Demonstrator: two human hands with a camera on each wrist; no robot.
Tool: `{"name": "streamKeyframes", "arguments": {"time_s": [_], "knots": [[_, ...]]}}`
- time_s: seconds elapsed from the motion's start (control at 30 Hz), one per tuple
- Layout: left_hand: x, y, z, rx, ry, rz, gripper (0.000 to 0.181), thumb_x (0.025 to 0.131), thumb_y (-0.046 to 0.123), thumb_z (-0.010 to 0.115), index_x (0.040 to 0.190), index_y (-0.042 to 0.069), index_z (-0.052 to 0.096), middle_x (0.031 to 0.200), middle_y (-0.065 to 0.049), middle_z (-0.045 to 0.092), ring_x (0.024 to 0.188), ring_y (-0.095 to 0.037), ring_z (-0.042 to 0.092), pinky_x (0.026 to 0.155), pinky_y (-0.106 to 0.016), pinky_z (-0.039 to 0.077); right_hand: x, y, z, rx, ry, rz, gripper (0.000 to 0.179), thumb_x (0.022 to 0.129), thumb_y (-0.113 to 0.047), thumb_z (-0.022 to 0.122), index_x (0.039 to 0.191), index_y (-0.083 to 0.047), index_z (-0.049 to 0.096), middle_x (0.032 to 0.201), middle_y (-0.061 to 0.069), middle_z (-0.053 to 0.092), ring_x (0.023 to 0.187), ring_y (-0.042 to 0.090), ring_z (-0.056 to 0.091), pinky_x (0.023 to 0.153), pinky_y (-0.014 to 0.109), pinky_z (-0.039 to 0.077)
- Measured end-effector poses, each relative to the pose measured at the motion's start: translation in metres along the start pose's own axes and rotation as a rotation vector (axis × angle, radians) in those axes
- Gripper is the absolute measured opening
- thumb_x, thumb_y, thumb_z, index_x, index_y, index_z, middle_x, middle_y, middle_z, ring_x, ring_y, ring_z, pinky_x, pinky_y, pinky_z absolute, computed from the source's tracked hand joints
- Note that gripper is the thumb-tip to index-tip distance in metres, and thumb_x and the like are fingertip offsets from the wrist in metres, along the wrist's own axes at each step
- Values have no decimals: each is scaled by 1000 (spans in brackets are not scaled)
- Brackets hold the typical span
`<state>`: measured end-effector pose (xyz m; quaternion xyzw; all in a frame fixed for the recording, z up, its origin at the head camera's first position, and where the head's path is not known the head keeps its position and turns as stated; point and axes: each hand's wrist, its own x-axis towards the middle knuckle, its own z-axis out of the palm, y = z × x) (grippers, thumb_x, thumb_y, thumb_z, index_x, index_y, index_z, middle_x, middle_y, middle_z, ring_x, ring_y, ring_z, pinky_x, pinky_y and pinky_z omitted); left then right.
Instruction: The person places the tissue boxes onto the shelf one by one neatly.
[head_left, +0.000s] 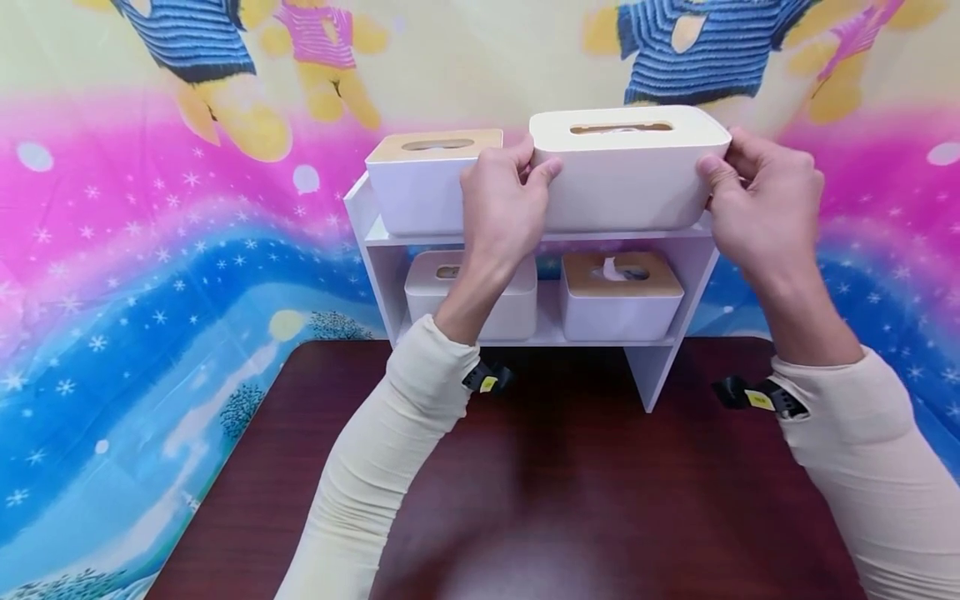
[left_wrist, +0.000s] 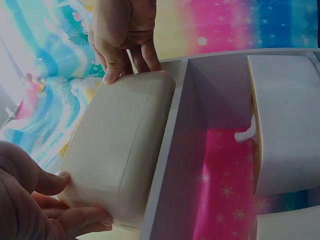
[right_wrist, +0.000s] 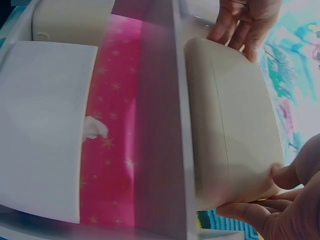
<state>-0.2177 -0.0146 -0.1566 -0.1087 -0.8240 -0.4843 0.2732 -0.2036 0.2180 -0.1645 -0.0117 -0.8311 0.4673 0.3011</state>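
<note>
A cream tissue box [head_left: 626,183] with a slotted lid is at the right of the upper shelf, between both hands. My left hand [head_left: 506,196] grips its left end, thumb on the front face. At the other end my right hand [head_left: 768,192] holds it, thumb also in front. In the left wrist view the box [left_wrist: 117,135] lies along the shelf edge; whether its base rests fully on the board I cannot tell. Beside my left hand stands a white tissue box [head_left: 420,192] with a wood-coloured lid, partly covered by that hand.
The white two-tier shelf [head_left: 648,375] stands at the back of a dark red-brown table [head_left: 600,500]. On its lower tier are a cream tissue box [head_left: 427,304] and a wood-lidded white one [head_left: 622,312] with tissue poking out. Behind hangs a printed cloth [head_left: 187,275].
</note>
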Motion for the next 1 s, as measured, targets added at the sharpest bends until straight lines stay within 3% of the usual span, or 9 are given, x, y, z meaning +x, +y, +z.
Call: {"name": "streamKeyframes", "arguments": {"time_s": [0.1, 0.23, 0.4, 0.5, 0.57, 0.73, 0.83, 0.93, 1.0], "knots": [[1, -4, 3, 8, -4, -3, 20, 104, 21, 73, 88, 11, 77, 67, 2, 50, 76, -13, 54, 66, -23, 39, 1, 2, 5, -62, -3, -2, 47, 109, -32, 62, 155, -28, 57, 152, 6, 63, 133, 17, 68, 110, 33, 53], [3, -7, 5, 7, -4, -7, 16, 105, 21, 72, 97, 11, 80, 69, 1, 52, 77, -13, 55, 65, -22, 39, 2, 3, 8, -83, -10, -5, 48, 110, -31, 59, 158, -25, 54, 156, 7, 58, 142, 24, 60, 116, 40, 48], [5, -7, 6, 26, 0, -2, 18, 105, 21, 71, 91, 12, 76, 68, 1, 48, 76, -14, 54, 64, -23, 38, 3, 2, 8, -100, -17, -3, 49, 111, -34, 57, 159, -25, 54, 157, 6, 57, 143, 24, 58, 117, 41, 47], [4, -6, 5, 55, -10, -2, 23, 105, 25, 72, 88, 10, 72, 69, 0, 51, 78, -16, 57, 65, -25, 40, 2, 1, 6, -111, -55, 17, 55, 111, -37, 56, 164, -28, 45, 163, 4, 50, 148, 26, 53, 120, 42, 44], [2, -4, 4, 70, -31, -9, 21, 104, 29, 72, 94, 11, 72, 73, 0, 59, 83, -17, 63, 69, -26, 45, -1, 1, 5, -118, -92, 27, 63, 111, -39, 55, 169, -28, 34, 168, 2, 43, 152, 26, 47, 122, 43, 41], [-7, 1, 1, 84, -79, 0, 30, 102, 37, 72, 121, 14, 69, 94, -5, 74, 111, -21, 71, 92, -31, 54, -9, 0, 3, -53, -175, 31, 84, 110, -41, 57, 174, -25, 5, 177, -4, 21, 161, 22, 30, 129, 40, 32], [-14, 5, -2, 70, -92, 7, 45, 101, 39, 73, 139, 17, 64, 119, -7, 78, 127, -22, 69, 105, -32, 53, -16, -2, 0, -29, -183, 31, 89, 109, -42, 59, 174, -26, 0, 179, -7, 14, 164, 19, 23, 131, 41, 29], [-23, 7, -7, 54, -109, 3, 68, 100, 41, 75, 161, 20, 51, 152, -1, 66, 145, -17, 59, 119, -30, 47, -24, -3, -3, -50, -164, 6, 88, 108, -43, 59, 174, -27, 4, 179, -8, 13, 165, 17, 20, 132, 42, 27], [-29, 7, -11, 50, -119, 8, 78, 100, 43, 75, 167, 20, 42, 162, 0, 56, 151, -14, 52, 124, -29, 42, -30, -3, -5, -65, -154, -27, 86, 108, -42, 60, 174, -27, 8, 179, -7, 15, 165, 16, 20, 132, 44, 27]]}}
